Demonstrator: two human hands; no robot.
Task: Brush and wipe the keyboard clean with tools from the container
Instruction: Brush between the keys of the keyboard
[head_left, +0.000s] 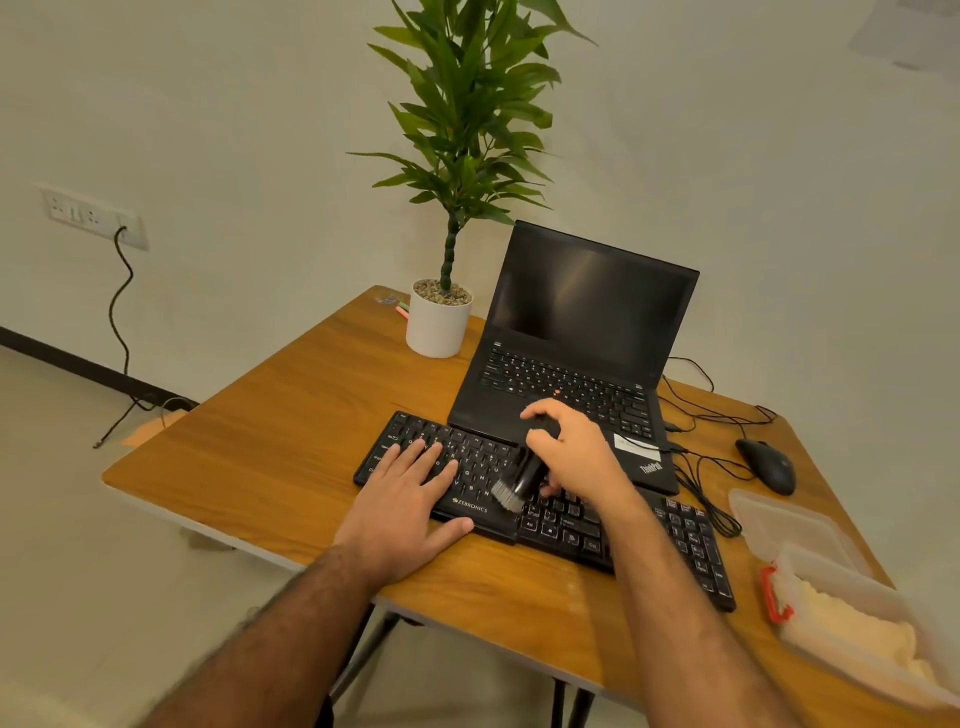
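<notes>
Keyboard (566, 519) near table edge; L hand (410, 499) flat, R fingers (545, 488) gripping brush (519, 480)

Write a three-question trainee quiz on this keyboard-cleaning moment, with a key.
1. True or false: the left hand lies flat on the keyboard.
2. What does the right hand grip? A) cloth B) brush C) mouse
3. Fill in: the brush bristles point down at the ____.

Key: 1 true; 2 B; 3 keyboard.
</notes>
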